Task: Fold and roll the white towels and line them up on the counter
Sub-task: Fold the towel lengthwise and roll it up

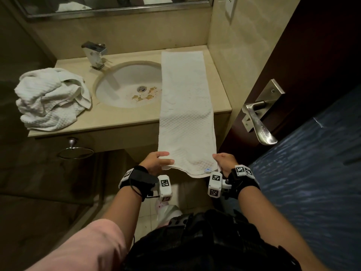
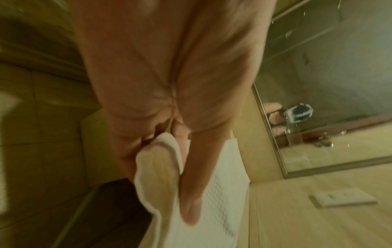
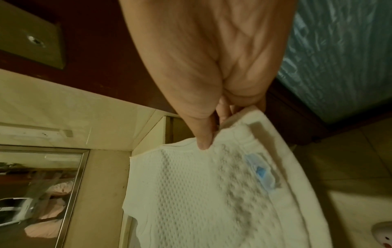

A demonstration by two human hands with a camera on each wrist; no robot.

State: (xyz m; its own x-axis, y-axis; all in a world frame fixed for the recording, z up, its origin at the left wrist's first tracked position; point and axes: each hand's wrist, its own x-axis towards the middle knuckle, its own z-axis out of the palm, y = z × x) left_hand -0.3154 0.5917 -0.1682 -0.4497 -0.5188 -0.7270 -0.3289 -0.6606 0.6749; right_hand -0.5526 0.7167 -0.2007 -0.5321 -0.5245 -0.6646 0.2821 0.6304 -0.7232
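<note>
A long white towel point(image 1: 185, 106), folded into a narrow strip, lies lengthwise on the beige counter point(image 1: 125, 118) right of the sink, and its near end hangs off the front edge. My left hand point(image 1: 156, 160) pinches the near left corner, thumb on top of the towel point(image 2: 212, 193). My right hand point(image 1: 224, 159) pinches the near right corner of the towel point(image 3: 191, 193), close to its small blue label point(image 3: 259, 172). A second white towel point(image 1: 51, 96) sits crumpled in a heap at the counter's left end.
A round sink point(image 1: 127, 87) with brown stains and a chrome tap point(image 1: 94, 54) fills the counter's middle. A dark door with a metal lever handle point(image 1: 257, 122) stands close on the right. A mirror point(image 1: 117, 4) hangs behind, and a towel ring point(image 1: 75, 150) below the counter.
</note>
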